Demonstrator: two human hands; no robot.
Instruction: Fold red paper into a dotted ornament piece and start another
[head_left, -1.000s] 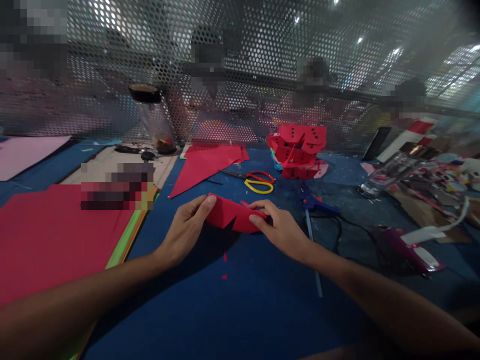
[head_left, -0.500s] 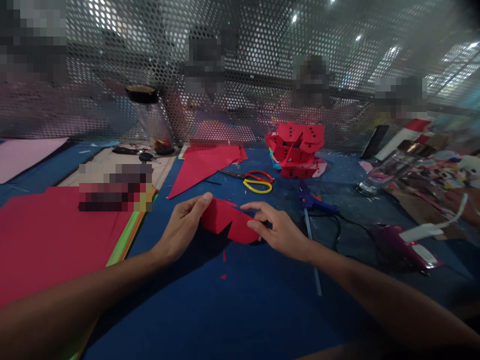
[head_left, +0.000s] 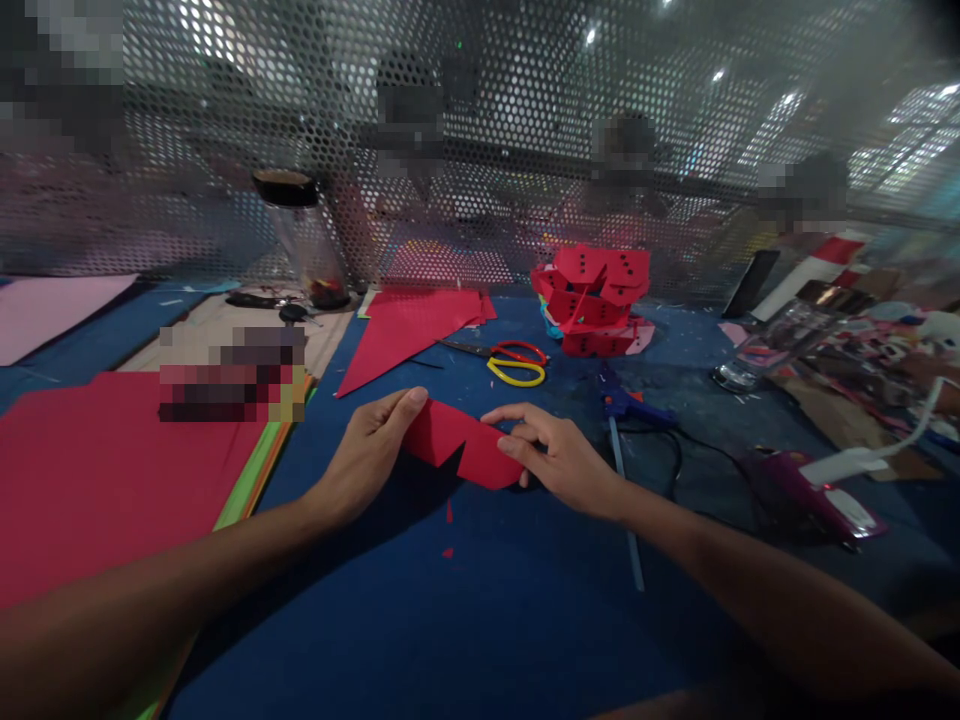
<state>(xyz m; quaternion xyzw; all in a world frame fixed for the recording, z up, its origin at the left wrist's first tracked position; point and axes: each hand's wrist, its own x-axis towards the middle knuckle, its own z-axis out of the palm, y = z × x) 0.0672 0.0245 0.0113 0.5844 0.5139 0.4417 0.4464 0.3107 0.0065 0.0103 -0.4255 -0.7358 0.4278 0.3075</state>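
Note:
A piece of red paper (head_left: 463,446) with a V-shaped notch in its near edge is held above the blue tabletop (head_left: 420,630). My left hand (head_left: 367,450) pinches its left end, thumb on top. At the other end, my right hand (head_left: 551,452) grips the paper between thumb and fingers. Two small red scraps (head_left: 448,553) lie just below it. Beyond my hands rest scissors (head_left: 517,362) with one red and one yellow handle, beside a larger pointed red sheet (head_left: 409,330).
Red sheets (head_left: 112,480) top a coloured paper stack at left. Behind are a black-lidded jar (head_left: 307,240) and a dotted red paper construction (head_left: 596,300). At right lie a blue glue gun (head_left: 637,405) with glue stick, a purple power strip (head_left: 821,490) and a clear bottle (head_left: 787,335).
The red paper has flattened out: the loose upper layer seen at its far edge no longer shows. My right thumb has shifted slightly on it. A hand at the far right edge has left view.

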